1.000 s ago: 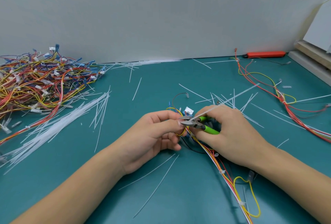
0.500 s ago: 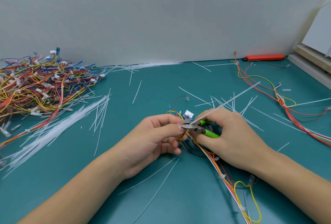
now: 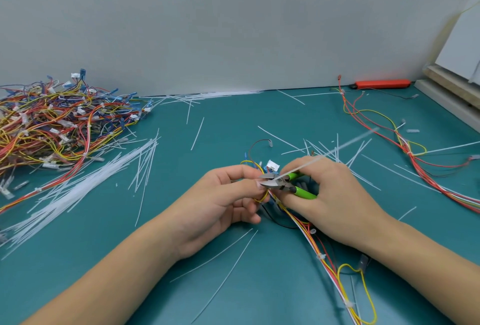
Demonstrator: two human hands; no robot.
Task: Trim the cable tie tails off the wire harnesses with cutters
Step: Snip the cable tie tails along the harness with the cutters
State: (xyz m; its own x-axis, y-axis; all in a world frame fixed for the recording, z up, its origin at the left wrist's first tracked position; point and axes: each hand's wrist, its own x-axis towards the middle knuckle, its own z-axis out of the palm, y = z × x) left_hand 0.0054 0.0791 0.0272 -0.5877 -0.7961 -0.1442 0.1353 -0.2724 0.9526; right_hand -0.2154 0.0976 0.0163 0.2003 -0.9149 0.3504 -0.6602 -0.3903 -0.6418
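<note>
Where the thin white nylon cable tie tail leaves the harness, it runs out toward two o'clock across the back of the right hand — its long axis a shallow diagonal, its far end blurred and lifted off the teal bench mat. Its root sits at the tips of the green-handled steel side cutters, whose blades point toward nine o'clock and look slightly parted around the tail's base, though I cannot tell whether they have bitten yet. The right hand's fingers are curled round the green handles, gripping them. Immediately at nine o'clock of the blade tips, the left hand pinches the bundled red, yellow and white wire harness between thumb and curled fingers, right beside the tie head, so this hand is the nearer of the two to the cut point. From that pinch the harness trails off toward five o'clock, under the right wrist.

Judging by this, the coming squeeze turns on the blades lying crosswise to the tail and flush with the tie head, clear of the wires just below.

At ten o'clock lies a tangled heap of multicoloured wire harnesses, with a drift of loose white trimmed tie tails beside it. Another loose red and yellow harness lies at two o'clock.
</note>
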